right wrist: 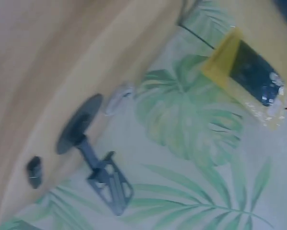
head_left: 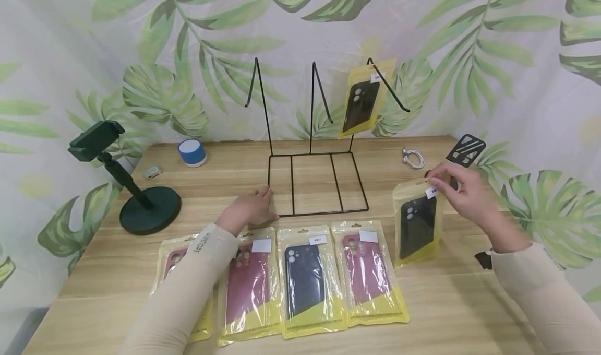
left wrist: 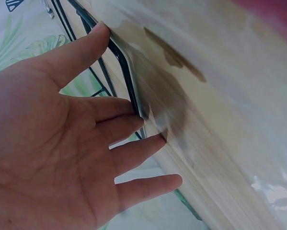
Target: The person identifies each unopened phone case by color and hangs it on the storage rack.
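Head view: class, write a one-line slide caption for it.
Right hand pinches a packaged black phone case upright while the left hand rests on the wire rack.

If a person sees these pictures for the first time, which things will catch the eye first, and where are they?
Most striking is the black wire rack at the middle of the wooden table, with one yellow-packed phone case hanging on its right hook. In front of it, a row of packaged cases lies flat along the near edge. The right hand pinches the top of another black case packet at the right, while the left hand rests at the rack's base.
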`<state>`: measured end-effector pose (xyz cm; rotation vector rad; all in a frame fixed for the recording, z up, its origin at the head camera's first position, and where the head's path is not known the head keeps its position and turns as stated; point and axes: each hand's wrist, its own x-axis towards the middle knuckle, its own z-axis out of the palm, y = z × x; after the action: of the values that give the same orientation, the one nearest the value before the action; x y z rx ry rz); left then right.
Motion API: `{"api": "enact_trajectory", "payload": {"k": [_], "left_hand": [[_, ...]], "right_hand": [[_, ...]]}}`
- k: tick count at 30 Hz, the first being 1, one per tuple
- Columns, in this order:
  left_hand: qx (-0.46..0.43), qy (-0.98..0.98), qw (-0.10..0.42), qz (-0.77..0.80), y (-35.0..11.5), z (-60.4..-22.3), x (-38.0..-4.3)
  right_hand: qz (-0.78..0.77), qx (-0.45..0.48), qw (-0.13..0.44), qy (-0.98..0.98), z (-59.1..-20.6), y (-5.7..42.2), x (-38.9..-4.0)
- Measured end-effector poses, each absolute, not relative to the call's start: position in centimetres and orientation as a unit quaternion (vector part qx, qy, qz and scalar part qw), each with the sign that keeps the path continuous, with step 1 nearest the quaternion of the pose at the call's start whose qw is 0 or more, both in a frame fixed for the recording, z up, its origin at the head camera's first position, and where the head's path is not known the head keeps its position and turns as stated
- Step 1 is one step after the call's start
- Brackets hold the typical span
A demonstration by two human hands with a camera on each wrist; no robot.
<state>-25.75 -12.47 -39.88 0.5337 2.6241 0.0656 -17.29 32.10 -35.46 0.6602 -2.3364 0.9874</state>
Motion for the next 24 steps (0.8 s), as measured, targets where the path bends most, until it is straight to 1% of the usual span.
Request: {"api": "enact_trajectory", "payload": {"k": [6, 11, 18, 24], "left_hand": [[0.194, 0.954, 0.228, 0.032, -12.5, -39.7, -25.5], [0.194, 0.954, 0.227, 0.035, -12.5, -39.4, -25.3], [0.192, 0.953, 0.233, 0.029, -12.4, -39.5, -25.4], [0.189, 0.953, 0.237, 0.03, -12.4, -39.5, -25.4]], "right_hand": [[0.393, 0.316, 0.336, -0.796, -33.8, 31.4, -18.0], [0.384, 0.316, 0.387, -0.776, -32.1, 30.4, -18.9], [0.363, 0.269, 0.427, -0.784, -29.1, 28.5, -20.2], [0.368, 0.254, 0.433, -0.782, -27.0, 26.5, -21.1]]}}
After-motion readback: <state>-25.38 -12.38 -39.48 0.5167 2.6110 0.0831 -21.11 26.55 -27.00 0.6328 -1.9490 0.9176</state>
